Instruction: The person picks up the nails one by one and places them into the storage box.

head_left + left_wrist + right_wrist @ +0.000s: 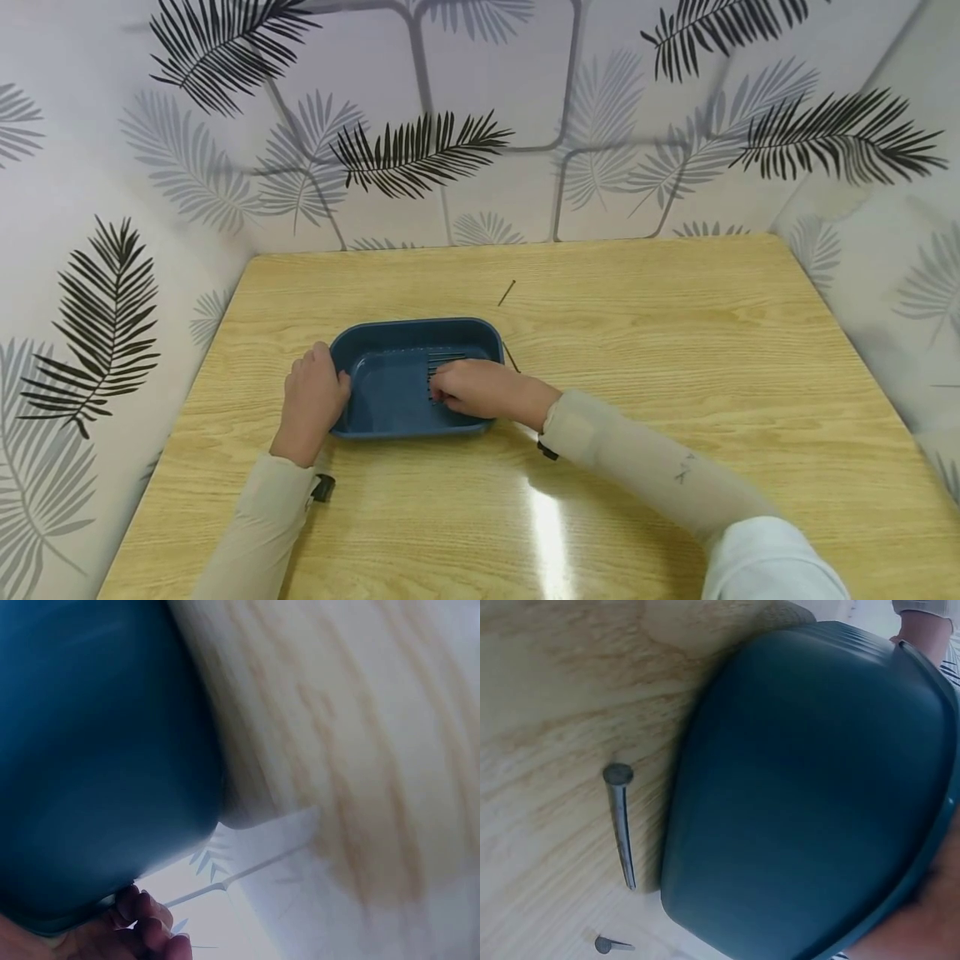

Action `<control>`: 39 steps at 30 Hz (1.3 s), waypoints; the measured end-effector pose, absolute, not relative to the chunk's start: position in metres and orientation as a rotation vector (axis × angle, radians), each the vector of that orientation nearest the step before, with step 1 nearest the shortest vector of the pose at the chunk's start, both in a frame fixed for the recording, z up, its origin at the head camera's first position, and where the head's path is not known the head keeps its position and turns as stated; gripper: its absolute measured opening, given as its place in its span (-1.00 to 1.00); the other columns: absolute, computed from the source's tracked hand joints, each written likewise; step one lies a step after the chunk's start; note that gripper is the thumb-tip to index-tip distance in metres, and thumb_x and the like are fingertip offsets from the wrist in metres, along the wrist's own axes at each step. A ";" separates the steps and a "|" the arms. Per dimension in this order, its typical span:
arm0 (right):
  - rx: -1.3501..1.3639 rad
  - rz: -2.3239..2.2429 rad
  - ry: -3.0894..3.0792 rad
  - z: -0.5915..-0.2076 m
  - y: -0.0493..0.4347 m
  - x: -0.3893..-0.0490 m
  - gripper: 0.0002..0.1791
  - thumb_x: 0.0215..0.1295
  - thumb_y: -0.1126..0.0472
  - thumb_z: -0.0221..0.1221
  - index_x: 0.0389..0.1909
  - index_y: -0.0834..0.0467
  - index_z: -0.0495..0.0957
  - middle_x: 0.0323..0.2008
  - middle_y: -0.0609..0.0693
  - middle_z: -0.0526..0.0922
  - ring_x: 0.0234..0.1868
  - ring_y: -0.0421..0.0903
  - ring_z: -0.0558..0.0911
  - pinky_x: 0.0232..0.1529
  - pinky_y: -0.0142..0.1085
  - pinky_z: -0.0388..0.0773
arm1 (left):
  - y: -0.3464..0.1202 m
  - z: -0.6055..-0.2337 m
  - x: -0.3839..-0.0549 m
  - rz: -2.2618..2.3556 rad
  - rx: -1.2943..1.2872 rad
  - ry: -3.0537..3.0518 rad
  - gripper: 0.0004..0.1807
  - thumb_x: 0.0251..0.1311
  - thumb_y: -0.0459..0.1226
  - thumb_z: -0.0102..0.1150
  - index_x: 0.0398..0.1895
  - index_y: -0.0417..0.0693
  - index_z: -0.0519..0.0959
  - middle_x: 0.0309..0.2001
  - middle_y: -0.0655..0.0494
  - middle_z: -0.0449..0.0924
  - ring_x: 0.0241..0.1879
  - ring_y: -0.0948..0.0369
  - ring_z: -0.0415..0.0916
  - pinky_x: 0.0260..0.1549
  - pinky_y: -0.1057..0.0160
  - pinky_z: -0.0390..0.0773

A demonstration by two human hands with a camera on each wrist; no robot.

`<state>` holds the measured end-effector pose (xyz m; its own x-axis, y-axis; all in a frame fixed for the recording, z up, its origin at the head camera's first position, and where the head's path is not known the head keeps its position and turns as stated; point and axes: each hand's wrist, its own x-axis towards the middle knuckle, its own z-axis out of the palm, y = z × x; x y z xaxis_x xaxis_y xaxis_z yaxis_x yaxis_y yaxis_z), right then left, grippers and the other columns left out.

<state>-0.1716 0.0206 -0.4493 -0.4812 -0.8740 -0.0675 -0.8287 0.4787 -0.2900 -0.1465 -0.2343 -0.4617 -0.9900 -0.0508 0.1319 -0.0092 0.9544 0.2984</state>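
A dark blue rectangular plastic tray [390, 392] with rounded corners stands on the table. My left hand [313, 396] grips its left rim, fingers outside and thumb over the edge; in the left wrist view the fingertips [154, 919] curl at the rim. Reaching over the right side, my right hand [472, 387] is inside the tray with its fingers curled downward. Whatever may be between those fingers is hidden. Beside the hand, several thin dark parallel lines [446, 357] show on the tray's floor; I cannot tell whether they are nails or slots.
A steel nail [622, 832] lies on the wooden table [675, 350] close by the tray's right wall. Farther back lies a second nail [507, 293]. Leaf-patterned wall covering [495, 192] borders the table's back and sides.
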 end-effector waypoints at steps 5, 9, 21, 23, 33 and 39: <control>-1.449 -0.285 2.521 -0.449 0.019 -0.172 -0.86 0.32 0.29 0.06 -0.18 0.09 0.56 -0.20 -0.08 0.57 -0.19 -0.22 0.55 -0.20 -0.43 0.44 | -0.234 -0.462 -0.148 -0.453 0.040 -2.968 -0.76 0.17 -0.32 0.04 -0.29 -0.36 0.30 -0.41 -0.21 0.36 -0.39 -0.11 0.35 -0.46 -0.01 0.29; -1.454 -0.254 2.524 -0.450 0.018 -0.173 -0.87 0.32 0.28 0.07 -0.18 0.09 0.56 -0.21 -0.08 0.57 -0.20 -0.22 0.54 -0.21 -0.43 0.44 | -0.234 -0.461 -0.147 -0.458 0.041 -2.958 -0.76 0.16 -0.33 0.04 -0.30 -0.37 0.30 -0.41 -0.21 0.36 -0.39 -0.12 0.35 -0.46 -0.01 0.29; -1.487 -0.191 2.562 -0.453 0.015 -0.173 -0.88 0.30 0.28 0.10 -0.20 0.09 0.57 -0.23 -0.08 0.58 -0.21 -0.21 0.56 -0.22 -0.42 0.45 | -0.233 -0.461 -0.147 -0.458 0.037 -2.959 -0.76 0.17 -0.33 0.04 -0.29 -0.37 0.28 -0.40 -0.22 0.35 -0.37 -0.13 0.35 -0.44 -0.03 0.30; -1.487 -0.174 2.572 -0.453 0.015 -0.172 -0.88 0.30 0.28 0.10 -0.21 0.09 0.57 -0.24 -0.08 0.58 -0.22 -0.21 0.56 -0.23 -0.42 0.45 | -0.233 -0.461 -0.147 -0.457 0.038 -2.968 -0.76 0.17 -0.33 0.04 -0.28 -0.37 0.28 -0.40 -0.22 0.35 -0.36 -0.13 0.35 -0.43 -0.03 0.30; -1.447 -0.166 2.596 -0.454 0.014 -0.171 -0.88 0.32 0.28 0.07 -0.24 0.08 0.57 -0.29 -0.09 0.56 -0.32 -0.23 0.49 -0.30 -0.41 0.41 | -0.232 -0.459 -0.146 -0.462 0.050 -2.985 -0.75 0.18 -0.31 0.04 -0.29 -0.37 0.29 -0.39 -0.22 0.36 -0.37 -0.13 0.36 -0.44 -0.03 0.30; -1.445 -0.184 2.607 -0.454 0.013 -0.171 -0.87 0.32 0.29 0.06 -0.25 0.07 0.58 -0.31 -0.10 0.56 -0.34 -0.24 0.48 -0.31 -0.42 0.41 | -0.233 -0.460 -0.146 -0.456 0.044 -2.981 -0.76 0.17 -0.32 0.04 -0.30 -0.37 0.28 -0.40 -0.22 0.35 -0.38 -0.13 0.35 -0.45 -0.02 0.30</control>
<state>-0.1706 0.0135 -0.4544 -0.5226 -0.8492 -0.0752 -0.8302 0.5270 -0.1815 -0.1461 -0.2334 -0.4603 -0.9917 -0.0474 0.1192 -0.0096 0.9540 0.2997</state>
